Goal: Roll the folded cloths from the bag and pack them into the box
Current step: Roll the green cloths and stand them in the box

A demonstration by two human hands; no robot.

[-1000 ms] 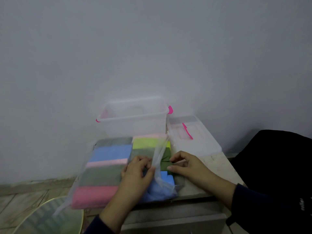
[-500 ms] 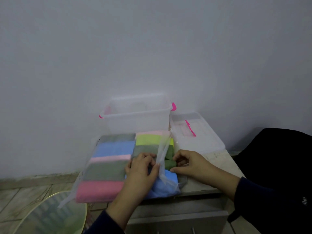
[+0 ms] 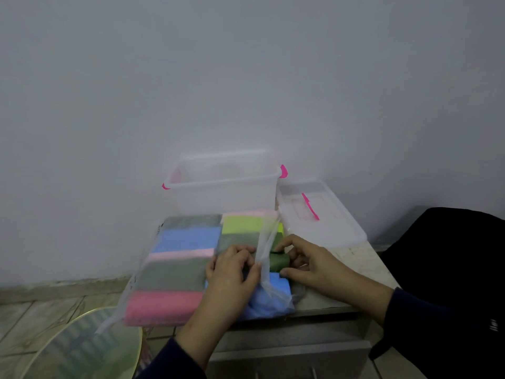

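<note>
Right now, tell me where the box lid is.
In the head view the clear lid with its pink handle lies flat on the table, against the wall at the right, beside the open box and beyond the right hand.

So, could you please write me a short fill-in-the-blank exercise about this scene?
1. The right hand pinches a dark ____ cloth at the bag's opening.
2. The clear box holds ____ cloths so far.
3. The box's lid lies to the ____ of the box.
4. The left hand holds the bag's ____ edge.

Missing words: green; no; right; open
</note>
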